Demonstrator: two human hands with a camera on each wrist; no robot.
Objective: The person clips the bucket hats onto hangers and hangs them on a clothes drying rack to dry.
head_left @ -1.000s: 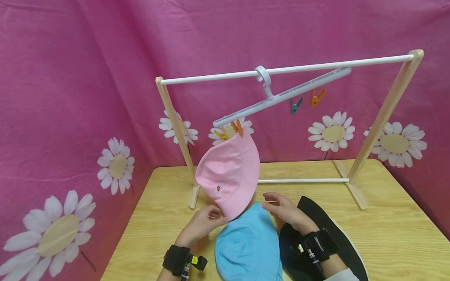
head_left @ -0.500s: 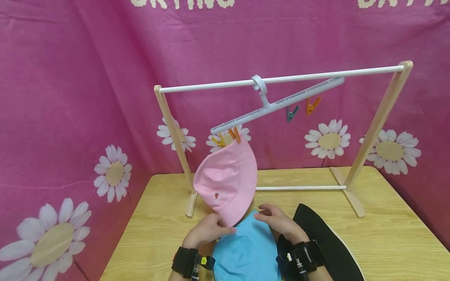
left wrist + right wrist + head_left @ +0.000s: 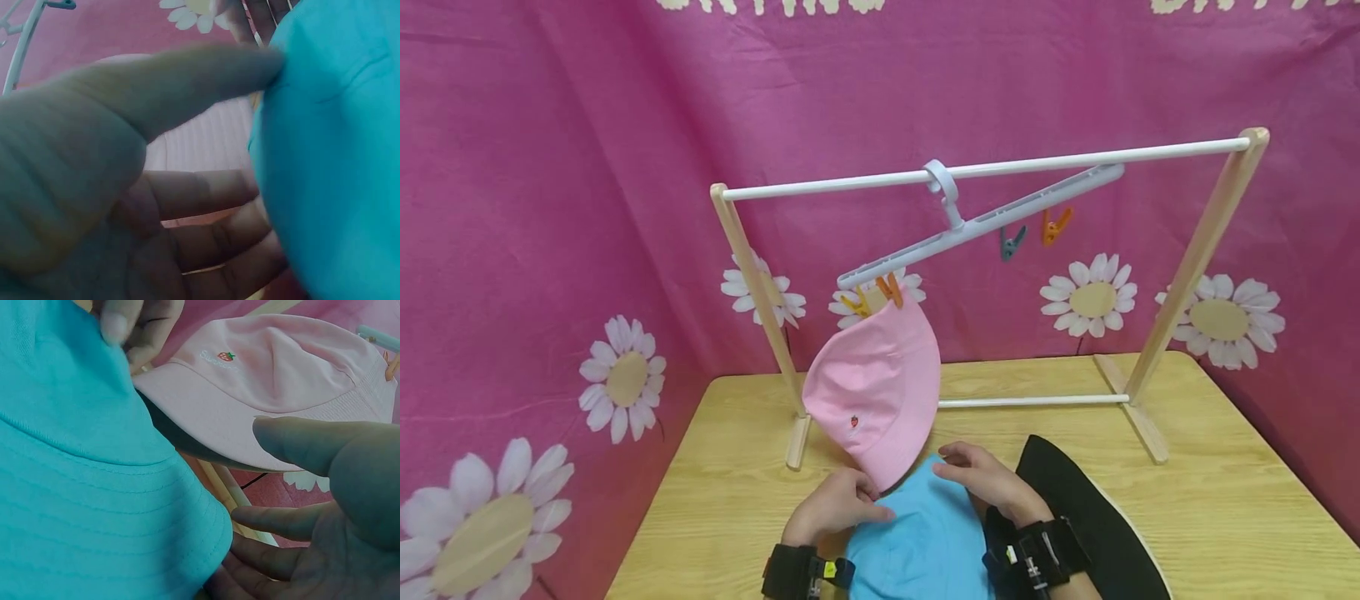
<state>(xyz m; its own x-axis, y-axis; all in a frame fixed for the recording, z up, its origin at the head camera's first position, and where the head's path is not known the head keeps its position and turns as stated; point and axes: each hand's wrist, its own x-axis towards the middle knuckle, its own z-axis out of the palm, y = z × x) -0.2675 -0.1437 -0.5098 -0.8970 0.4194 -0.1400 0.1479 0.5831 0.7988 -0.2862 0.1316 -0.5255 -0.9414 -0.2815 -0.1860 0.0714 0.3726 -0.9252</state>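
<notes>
A blue bucket hat [image 3: 925,533] stands in front of me between my hands. My left hand [image 3: 838,504] holds its left side, thumb across the front and fingers reaching behind the edge in the left wrist view. At the other side is my right hand [image 3: 988,479]; in the right wrist view its thumb [image 3: 294,444] is lifted off, while the fingers extend to and behind the brim edge. A pink bucket hat [image 3: 880,392] with a strawberry motif hangs just beyond, clipped by an orange clothespin [image 3: 889,291]. The left fingertips are partly hidden by the blue hat.
A pale hanger [image 3: 981,227] tilts down leftward from the white bar [image 3: 1075,160] of a wooden-legged rack. Yellow [image 3: 856,302], grey-green [image 3: 1012,242] and orange clothespins [image 3: 1057,226] hang from it. A black hat [image 3: 1075,508] with a pale edge lies at right on the wooden table [image 3: 700,483].
The head view has shifted. My left thumb has moved rightward from the hat's edge onto its front. My right hand has stayed beside the blue hat; the pink hat still hangs.
</notes>
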